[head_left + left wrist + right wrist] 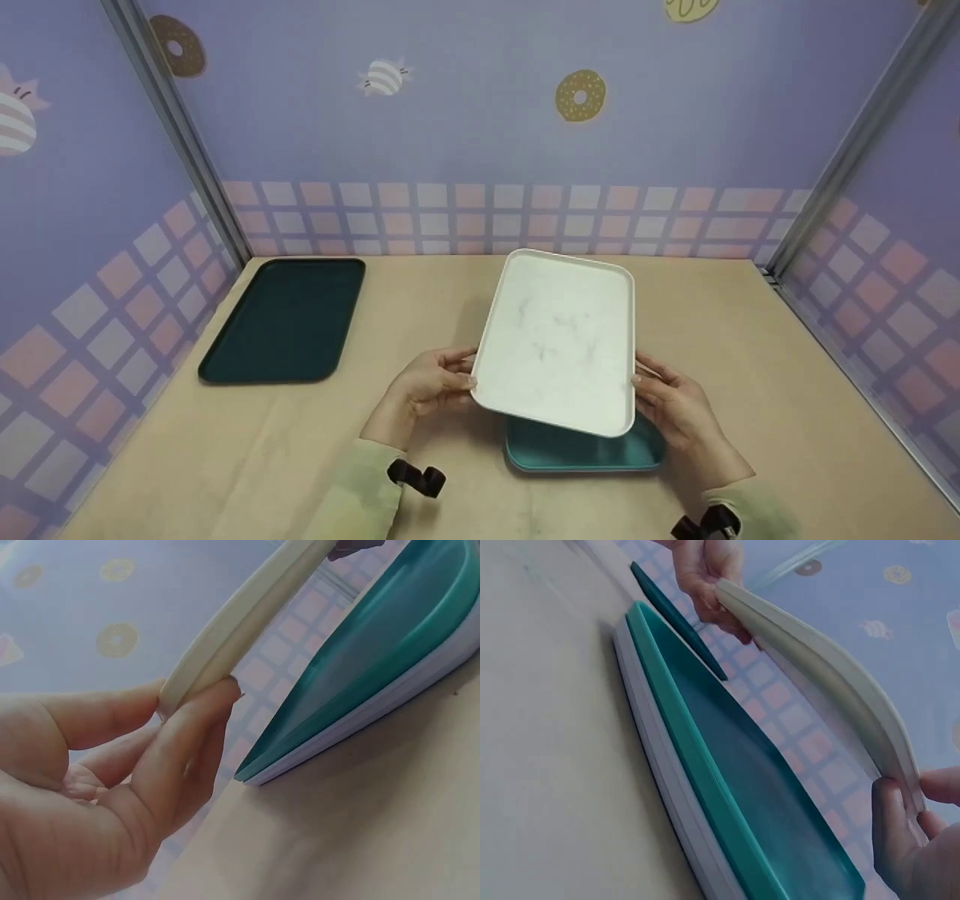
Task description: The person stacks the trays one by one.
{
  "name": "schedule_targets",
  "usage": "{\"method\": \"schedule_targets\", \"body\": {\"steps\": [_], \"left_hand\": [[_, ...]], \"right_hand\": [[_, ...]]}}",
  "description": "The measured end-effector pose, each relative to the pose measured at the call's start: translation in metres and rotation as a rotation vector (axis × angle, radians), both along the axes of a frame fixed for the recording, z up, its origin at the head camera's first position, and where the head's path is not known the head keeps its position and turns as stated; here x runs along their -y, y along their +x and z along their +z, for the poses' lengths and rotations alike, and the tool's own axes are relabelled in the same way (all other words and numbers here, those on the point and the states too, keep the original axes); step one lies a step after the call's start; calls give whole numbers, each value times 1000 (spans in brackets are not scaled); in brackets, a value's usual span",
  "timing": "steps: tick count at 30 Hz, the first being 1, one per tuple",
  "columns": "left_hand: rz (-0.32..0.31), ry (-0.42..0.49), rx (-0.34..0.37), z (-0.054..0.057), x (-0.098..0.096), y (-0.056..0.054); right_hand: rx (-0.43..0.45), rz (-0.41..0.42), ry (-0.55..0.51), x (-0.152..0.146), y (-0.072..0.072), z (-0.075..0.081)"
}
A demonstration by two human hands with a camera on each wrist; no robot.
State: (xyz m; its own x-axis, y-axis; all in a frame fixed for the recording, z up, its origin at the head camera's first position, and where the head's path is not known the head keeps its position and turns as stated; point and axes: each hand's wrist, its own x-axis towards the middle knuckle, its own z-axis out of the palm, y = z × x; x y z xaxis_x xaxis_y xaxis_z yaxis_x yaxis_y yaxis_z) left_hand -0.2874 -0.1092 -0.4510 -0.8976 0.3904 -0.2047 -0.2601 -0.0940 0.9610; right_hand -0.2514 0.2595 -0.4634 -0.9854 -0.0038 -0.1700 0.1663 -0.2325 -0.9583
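Observation:
Both hands hold a white rectangular tray point(556, 341) with faint grey smudges, raised above a stack of trays. My left hand point(435, 382) pinches its left edge near the front corner, thumb on top and fingers beneath. On the opposite edge my right hand point(675, 401) pinches the rim the same way. Below lies a teal tray point(585, 450), partly hidden by the white one in the head view. In the right wrist view, pale tray rims point(656, 742) show under the teal tray point(727, 757). Air separates the held tray from the stack in both wrist views.
A dark green tray point(285, 322) lies flat on the beige table point(420, 300) at the far left. Patterned walls point(480, 135) enclose the back and both sides, with metal posts point(187, 150) at the corners.

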Motion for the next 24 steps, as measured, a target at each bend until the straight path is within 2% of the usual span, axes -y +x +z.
{"method": "schedule_targets", "body": {"steps": [4,8,13,20,24], "left_hand": [[-45,-8,-9,0,-10,3],[-49,1,-13,-1,-18,5],[-20,15,-16,-4,-26,4],[35,21,-16,-10,-33,4],[68,-9,-1,-14,-38,4]], "right_hand": [[-16,22,37,-13,-4,0],[-15,64,73,-27,-7,-1],[-6,98,133,-40,-10,-1],[9,156,135,-52,-13,-2],[14,172,171,-55,-15,-4]]}}
